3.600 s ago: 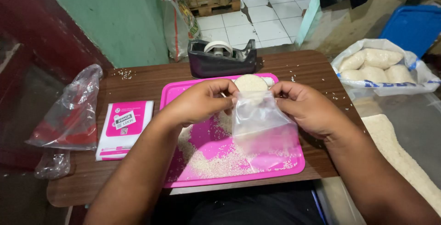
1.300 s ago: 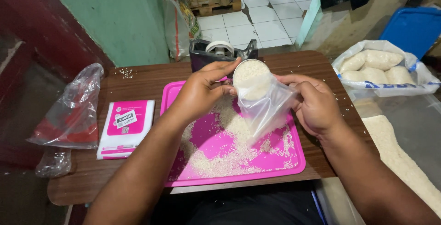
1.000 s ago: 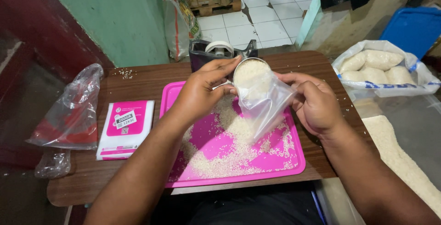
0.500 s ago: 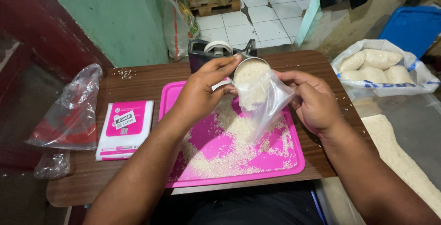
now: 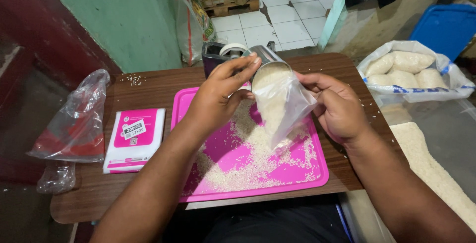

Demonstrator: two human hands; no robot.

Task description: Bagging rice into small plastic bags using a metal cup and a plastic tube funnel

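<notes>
My left hand [image 5: 218, 96] grips a small metal cup [image 5: 270, 59] and has it tipped over, with white rice running out of it into a small clear plastic bag [image 5: 283, 106]. My right hand [image 5: 339, 106] holds that bag by its mouth, right under the cup's rim. Both hands hover over a pink tray [image 5: 317, 176] strewn with loose rice [image 5: 248, 158]. The bag's lower tip hangs close to the tray.
A pink-and-white packet of bags [image 5: 135, 138] lies left of the tray, with crumpled clear plastic [image 5: 74, 124] beyond it. A black tape dispenser [image 5: 218, 54] stands behind the hands. At the right sit a large sack of filled rice bags [image 5: 411, 69] and a blue bin [image 5: 446, 25].
The bag was first held flat in both hands over the tray. Then the left hand brought the full cup to its mouth and tilted it further, so rice now falls into the bag.
</notes>
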